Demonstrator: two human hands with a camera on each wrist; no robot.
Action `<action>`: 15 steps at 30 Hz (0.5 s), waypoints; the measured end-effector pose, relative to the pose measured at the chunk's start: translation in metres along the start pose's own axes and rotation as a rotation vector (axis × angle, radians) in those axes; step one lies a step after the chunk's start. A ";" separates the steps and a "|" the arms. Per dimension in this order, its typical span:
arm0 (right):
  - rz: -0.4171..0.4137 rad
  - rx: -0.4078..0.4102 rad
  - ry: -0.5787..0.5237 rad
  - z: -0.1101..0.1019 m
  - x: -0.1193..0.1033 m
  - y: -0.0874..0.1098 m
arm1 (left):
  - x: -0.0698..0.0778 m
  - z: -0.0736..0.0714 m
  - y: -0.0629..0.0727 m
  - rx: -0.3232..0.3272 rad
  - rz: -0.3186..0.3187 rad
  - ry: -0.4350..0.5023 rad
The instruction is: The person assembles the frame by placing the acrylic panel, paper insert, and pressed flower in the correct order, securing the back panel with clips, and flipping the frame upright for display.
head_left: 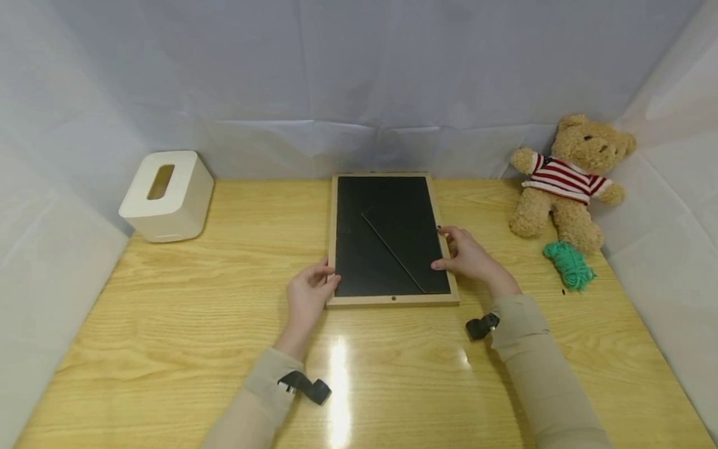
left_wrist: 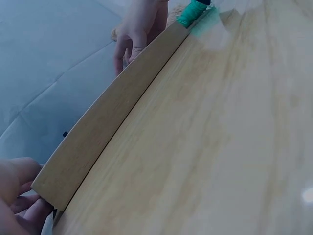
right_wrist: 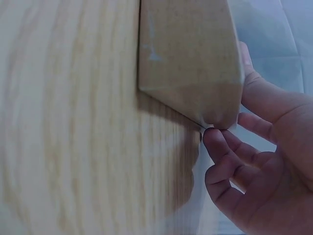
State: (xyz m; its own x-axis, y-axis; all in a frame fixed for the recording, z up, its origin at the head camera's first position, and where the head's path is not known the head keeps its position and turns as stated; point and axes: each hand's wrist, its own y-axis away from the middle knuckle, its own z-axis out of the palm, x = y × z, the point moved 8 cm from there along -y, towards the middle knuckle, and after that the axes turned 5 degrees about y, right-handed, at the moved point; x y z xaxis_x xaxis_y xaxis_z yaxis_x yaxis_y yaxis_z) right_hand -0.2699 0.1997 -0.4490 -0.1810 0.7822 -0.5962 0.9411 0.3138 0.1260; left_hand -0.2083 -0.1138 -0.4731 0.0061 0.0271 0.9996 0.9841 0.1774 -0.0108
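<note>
The frame (head_left: 364, 302) lies on the table (head_left: 196, 349), at the middle of its far part, its black panel (head_left: 412, 218) facing up. A thin line (head_left: 392, 251) slants across the panel toward the lower right corner.

The left hand (head_left: 307, 292) grips the frame's left rail near the close corner — thumb over the top, other fingers bent at the outer side. The right hand (head_left: 471, 255) holds the right rail, a little farther up, with its thumb on the panel side and its fingers curled at the outer edge, as the right wrist view shows.

To the left stands a white box (head_left: 191, 215) with a slot in its top. At the far right a bear (head_left: 561, 181) in a striped top leans against the sheet (head_left: 392, 81) — green yarn (head_left: 571, 267) sits by its foot.
</note>
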 end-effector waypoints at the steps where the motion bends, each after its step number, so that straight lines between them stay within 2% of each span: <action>1: -0.001 0.000 0.001 0.000 0.000 0.000 | 0.000 0.000 0.000 0.007 0.005 -0.006; 9: -0.014 -0.006 -0.011 0.001 -0.004 0.000 | 0.001 -0.003 0.006 0.068 0.009 -0.005; 14: -0.020 -0.012 -0.024 0.001 -0.003 0.001 | 0.001 -0.004 0.006 0.072 0.011 0.001; 15: -0.021 -0.014 -0.028 0.001 -0.003 0.001 | 0.006 -0.003 0.008 0.068 0.010 0.000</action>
State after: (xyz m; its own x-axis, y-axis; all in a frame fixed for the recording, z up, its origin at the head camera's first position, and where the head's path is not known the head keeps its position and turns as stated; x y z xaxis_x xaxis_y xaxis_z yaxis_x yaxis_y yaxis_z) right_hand -0.2683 0.1968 -0.4478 -0.1927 0.7596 -0.6212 0.9330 0.3379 0.1239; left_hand -0.2001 -0.1154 -0.4669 0.0156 0.0292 0.9995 0.9697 0.2432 -0.0222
